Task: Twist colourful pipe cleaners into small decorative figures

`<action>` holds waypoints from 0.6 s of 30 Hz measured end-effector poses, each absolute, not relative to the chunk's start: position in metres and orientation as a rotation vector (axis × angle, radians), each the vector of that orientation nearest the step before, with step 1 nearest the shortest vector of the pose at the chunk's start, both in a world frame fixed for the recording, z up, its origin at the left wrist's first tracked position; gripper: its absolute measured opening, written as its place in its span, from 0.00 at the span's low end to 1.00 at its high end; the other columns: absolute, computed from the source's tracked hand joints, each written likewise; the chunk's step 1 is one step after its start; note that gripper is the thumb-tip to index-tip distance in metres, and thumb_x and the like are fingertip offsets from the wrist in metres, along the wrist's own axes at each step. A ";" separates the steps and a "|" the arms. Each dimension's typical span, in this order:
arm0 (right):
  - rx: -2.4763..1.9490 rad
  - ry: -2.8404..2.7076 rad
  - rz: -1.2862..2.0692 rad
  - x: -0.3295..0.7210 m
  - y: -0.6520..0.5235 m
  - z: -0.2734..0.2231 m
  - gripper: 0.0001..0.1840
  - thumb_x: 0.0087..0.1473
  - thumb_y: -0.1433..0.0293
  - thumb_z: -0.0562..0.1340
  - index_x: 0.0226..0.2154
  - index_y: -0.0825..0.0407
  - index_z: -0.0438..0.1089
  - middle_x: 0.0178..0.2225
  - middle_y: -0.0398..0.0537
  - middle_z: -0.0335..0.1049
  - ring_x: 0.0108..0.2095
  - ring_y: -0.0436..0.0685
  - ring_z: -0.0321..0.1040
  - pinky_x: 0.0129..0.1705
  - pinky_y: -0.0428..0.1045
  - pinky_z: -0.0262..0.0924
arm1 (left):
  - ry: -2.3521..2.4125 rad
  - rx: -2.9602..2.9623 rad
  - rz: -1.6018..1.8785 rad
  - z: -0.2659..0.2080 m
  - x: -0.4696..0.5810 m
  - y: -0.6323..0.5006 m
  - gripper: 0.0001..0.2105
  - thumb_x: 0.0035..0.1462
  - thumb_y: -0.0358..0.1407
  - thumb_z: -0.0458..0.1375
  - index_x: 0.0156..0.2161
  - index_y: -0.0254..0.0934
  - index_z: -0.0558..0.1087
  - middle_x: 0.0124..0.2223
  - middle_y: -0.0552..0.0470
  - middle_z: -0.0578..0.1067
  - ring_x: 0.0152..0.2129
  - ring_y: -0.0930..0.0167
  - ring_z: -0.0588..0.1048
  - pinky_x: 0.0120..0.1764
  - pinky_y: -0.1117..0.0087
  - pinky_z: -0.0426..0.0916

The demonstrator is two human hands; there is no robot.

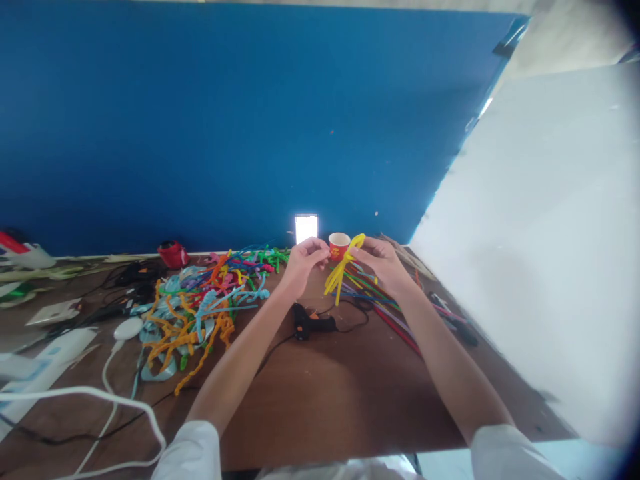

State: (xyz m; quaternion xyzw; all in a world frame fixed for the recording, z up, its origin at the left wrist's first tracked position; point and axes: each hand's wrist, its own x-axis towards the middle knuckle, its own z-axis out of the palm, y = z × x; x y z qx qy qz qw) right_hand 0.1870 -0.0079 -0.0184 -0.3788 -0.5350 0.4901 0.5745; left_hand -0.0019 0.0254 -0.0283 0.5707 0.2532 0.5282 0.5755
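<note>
Between thumb and fingers, my right hand pinches a looped, bow-like bundle of yellow pipe cleaners, its loose ends hanging down to the left. My left hand is raised just left of the bundle, apart from it. Its thumb and fingertips are pressed together; whether anything small is between them is not visible. Behind the hands stands a red paper cup with a white inside. Below them a black glue gun lies on its side on the brown table.
A tangled heap of coloured pipe cleaners covers the table's left middle. Straight pipe cleaners lie under my right forearm. A bright screen stands by the blue wall. At left are a white power strip, cables and a red object.
</note>
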 end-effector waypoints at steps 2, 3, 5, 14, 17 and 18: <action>-0.885 -1.254 1.147 0.186 -0.008 -0.018 0.19 0.44 0.59 0.74 0.41 0.47 0.79 0.35 0.43 0.79 0.34 0.53 0.73 0.43 0.50 0.67 | 0.589 1.332 1.232 -0.028 -0.002 0.025 0.07 0.50 0.36 0.65 0.30 0.35 0.72 0.30 0.54 0.73 0.25 0.78 0.68 0.28 0.76 0.61; -0.885 -1.255 1.146 0.186 -0.009 -0.018 0.19 0.44 0.59 0.74 0.40 0.47 0.79 0.35 0.43 0.79 0.34 0.53 0.73 0.42 0.49 0.67 | 0.583 1.330 1.229 -0.029 -0.002 0.026 0.08 0.50 0.36 0.65 0.30 0.35 0.72 0.30 0.55 0.72 0.25 0.78 0.68 0.28 0.76 0.61; -0.887 -1.257 1.145 0.186 -0.009 -0.017 0.19 0.45 0.59 0.74 0.40 0.47 0.79 0.34 0.42 0.79 0.33 0.52 0.72 0.41 0.48 0.66 | 0.574 1.330 1.226 -0.029 -0.001 0.026 0.09 0.51 0.37 0.65 0.30 0.35 0.71 0.27 0.56 0.71 0.24 0.78 0.67 0.28 0.76 0.61; -0.905 -1.280 1.115 0.187 -0.008 -0.018 0.21 0.44 0.58 0.73 0.41 0.50 0.78 0.34 0.44 0.78 0.32 0.52 0.70 0.35 0.47 0.64 | 0.636 1.333 1.248 -0.029 0.004 0.024 0.17 0.59 0.45 0.59 0.26 0.37 0.61 0.23 0.58 0.62 0.19 0.79 0.60 0.24 0.75 0.56; -0.886 -1.275 1.128 0.187 -0.007 -0.019 0.22 0.44 0.56 0.73 0.41 0.49 0.79 0.35 0.45 0.78 0.34 0.54 0.72 0.39 0.49 0.67 | 0.538 1.335 1.327 -0.027 0.003 0.024 0.11 0.50 0.33 0.64 0.36 0.38 0.65 0.34 0.56 0.70 0.29 0.77 0.69 0.33 0.75 0.64; -0.883 -1.275 1.127 0.187 -0.007 -0.019 0.21 0.44 0.56 0.73 0.41 0.48 0.79 0.36 0.45 0.79 0.35 0.54 0.72 0.41 0.50 0.67 | 0.502 1.324 1.347 -0.026 0.002 0.023 0.14 0.47 0.29 0.64 0.38 0.39 0.65 0.36 0.56 0.70 0.32 0.77 0.70 0.35 0.75 0.64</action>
